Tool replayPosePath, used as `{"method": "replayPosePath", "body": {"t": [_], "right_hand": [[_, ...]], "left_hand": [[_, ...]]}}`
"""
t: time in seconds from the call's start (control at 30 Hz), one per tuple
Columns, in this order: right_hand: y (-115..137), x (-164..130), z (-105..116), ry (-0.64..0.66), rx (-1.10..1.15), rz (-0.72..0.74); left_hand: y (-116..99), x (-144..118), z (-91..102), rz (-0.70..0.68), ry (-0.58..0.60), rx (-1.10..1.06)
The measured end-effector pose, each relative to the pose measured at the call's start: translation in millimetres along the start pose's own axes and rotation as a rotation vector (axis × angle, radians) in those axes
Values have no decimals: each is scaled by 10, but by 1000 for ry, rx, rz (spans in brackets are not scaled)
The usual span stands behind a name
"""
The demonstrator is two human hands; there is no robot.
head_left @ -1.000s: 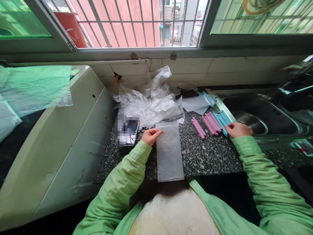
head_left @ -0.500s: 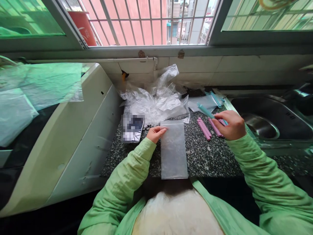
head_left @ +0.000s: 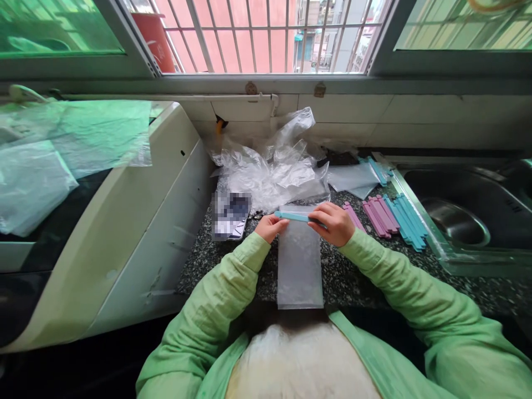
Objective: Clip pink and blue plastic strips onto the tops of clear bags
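A blue bag-sealing clip (head_left: 292, 216) lies crosswise over the upper part of a clear flat plastic bag (head_left: 300, 266). My left hand (head_left: 271, 226) pinches at the clip's left end, beside the bag's left edge; whether it grips the bag too is hidden by the fingers. My right hand (head_left: 334, 223) is closed on the clip's right end, thumb below and fingers over it. The bag's lower end reaches the counter's front edge. Right of my right hand are pink bag clips (head_left: 380, 215) and blue bag clips (head_left: 405, 220) in rows.
Crumpled clear plastic (head_left: 270, 174) covers the back of the speckled counter (head_left: 341, 277). A phone (head_left: 236, 230) lies to the left, near a large white appliance (head_left: 158, 221). More clear bags (head_left: 353, 180) rest at the back right, beside the metal sink (head_left: 453, 221).
My right hand has come left from above the clip rows, bringing the blue bag clip onto the bag's top. My left hand now pinches the clip's left end. The view has shifted slightly.
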State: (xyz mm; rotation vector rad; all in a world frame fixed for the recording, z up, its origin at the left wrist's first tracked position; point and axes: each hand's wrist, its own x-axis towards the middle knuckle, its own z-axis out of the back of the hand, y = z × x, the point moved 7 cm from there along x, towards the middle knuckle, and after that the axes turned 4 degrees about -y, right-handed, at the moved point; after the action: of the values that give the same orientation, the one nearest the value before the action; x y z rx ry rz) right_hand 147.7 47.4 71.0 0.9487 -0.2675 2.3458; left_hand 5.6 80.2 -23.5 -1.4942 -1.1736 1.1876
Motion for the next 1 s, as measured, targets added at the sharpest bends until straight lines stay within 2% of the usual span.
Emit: {"method": "replayPosePath", "body": {"t": [0.33,0.43,0.6,0.8,1.0], "right_hand": [[-102,-225,-117,-7,-36,25],[-104,-260,-152,-1,-47,26],[-92,-285,-195,9,-65,23],[-39,-299,-202,0,-35,29],[-33,-306,-201,-15,-20,6]], "left_hand": [[-57,-27,-95,30,60,-40],[-1,-8,-79,37,58,-27],[144,51,2,54,-10,25],[50,27,-69,14,19,-3],[24,-1,-46,35,-16,86]]}}
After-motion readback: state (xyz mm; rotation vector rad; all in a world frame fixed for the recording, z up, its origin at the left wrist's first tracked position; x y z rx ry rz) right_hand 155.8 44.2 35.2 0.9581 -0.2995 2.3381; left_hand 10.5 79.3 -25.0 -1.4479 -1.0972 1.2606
